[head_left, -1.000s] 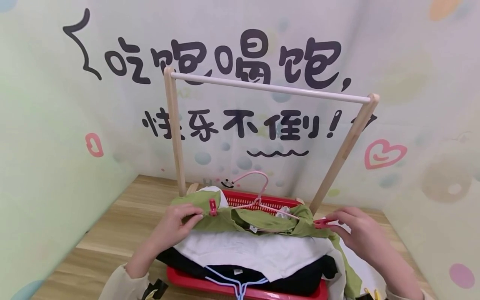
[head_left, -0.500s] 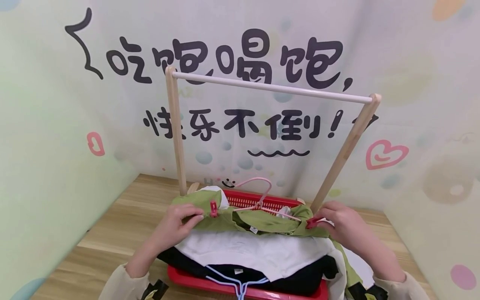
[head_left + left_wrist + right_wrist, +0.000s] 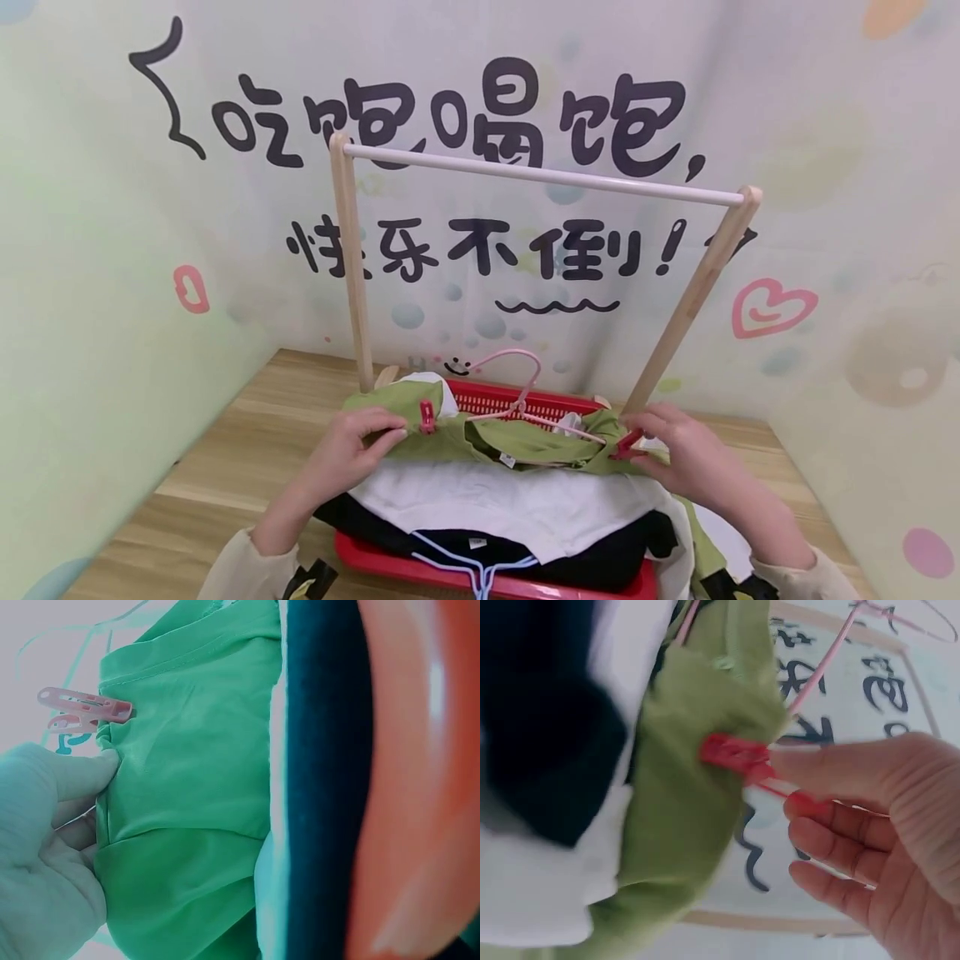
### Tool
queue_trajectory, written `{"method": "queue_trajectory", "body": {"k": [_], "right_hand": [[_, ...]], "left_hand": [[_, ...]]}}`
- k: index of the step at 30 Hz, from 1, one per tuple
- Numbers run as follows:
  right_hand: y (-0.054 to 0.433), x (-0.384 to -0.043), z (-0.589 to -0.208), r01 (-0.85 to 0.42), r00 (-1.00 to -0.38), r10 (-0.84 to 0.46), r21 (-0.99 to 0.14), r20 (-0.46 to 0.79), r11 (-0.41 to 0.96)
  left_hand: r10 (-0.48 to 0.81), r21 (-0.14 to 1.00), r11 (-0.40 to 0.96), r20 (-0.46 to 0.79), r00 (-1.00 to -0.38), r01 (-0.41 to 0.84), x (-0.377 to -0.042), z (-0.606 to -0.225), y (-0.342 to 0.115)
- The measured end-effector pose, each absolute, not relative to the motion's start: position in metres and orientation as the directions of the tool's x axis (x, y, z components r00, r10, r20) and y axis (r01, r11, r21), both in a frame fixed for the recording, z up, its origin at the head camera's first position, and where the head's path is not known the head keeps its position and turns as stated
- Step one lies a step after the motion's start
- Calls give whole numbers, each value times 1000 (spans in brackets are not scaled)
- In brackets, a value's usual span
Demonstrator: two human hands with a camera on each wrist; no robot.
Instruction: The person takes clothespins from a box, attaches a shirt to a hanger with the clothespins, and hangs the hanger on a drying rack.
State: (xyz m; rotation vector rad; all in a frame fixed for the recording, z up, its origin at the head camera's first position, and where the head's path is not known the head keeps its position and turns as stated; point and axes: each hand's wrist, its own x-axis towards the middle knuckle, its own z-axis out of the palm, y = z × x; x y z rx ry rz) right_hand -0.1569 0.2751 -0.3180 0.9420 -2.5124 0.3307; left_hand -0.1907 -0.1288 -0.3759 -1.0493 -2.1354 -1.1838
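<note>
A green garment (image 3: 442,442) with a pink hanger (image 3: 519,407) at its neck lies over the heap of clothes. My left hand (image 3: 356,446) pinches its left shoulder edge between thumb and fingers. Just beside that thumb, a red clothespin (image 3: 90,709) bites the fabric. On the other shoulder, my right hand (image 3: 686,454) pinches a second red clothespin (image 3: 735,754) between thumb and index finger. Its nose overlaps the green cloth in the right wrist view, while the other fingers curl loosely below.
Behind the clothes stands a wooden rack with a white rail (image 3: 540,175). A white garment (image 3: 495,500) and a black one (image 3: 600,567) lie beneath, over a red basket (image 3: 367,562). A blue hanger (image 3: 476,571) sits in front on the wooden table (image 3: 202,475).
My right hand has moved left with its clothespin, from beyond the garment's right shoulder onto the cloth. The left hand has stayed in place.
</note>
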Motion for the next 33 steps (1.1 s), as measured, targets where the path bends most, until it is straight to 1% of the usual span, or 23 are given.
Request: {"method": "queue_trajectory", "body": {"k": [3,4,6,10,16,18,23,26,31,33], "right_hand": [[282,-157,-322,-578,-779,-480,-165,403,799],[284,-157,-324,-561,-795,-466,-179,388,809],[289,-159,-329,-556,-802,-465,-182,375,811],[296,-161,-337,-605,-761,-506,-163,406,779],[299,-162,-339,-634,-715,-504,-146,484,759],[300,-162,-338,-638,-702,-502,-132,505,758],[303,-162,-335,-636,-677,-491,-100,548,765],[306,-161,-335,-636,-659,-484,-83,577,767],[310,-161,-334,-651,-601,-466,-59,649,757],[312,-161,-332,-667,-575,-460,-63,676,742]], "left_hand": [[398,486,343,700,-593,804,-191,-375,-129],[399,483,345,700,-591,805,-191,-375,-129],[403,474,349,703,-586,809,-191,-374,-128],[407,459,356,708,-577,814,-192,-373,-127],[415,447,382,699,-582,809,-192,-370,-127],[426,426,388,703,-569,817,-193,-368,-127],[464,353,386,724,-510,852,-197,-361,-126],[475,328,383,731,-489,863,-201,-355,-123],[465,292,394,754,-463,872,-212,-341,-116],[463,287,410,752,-469,866,-218,-334,-113]]}}
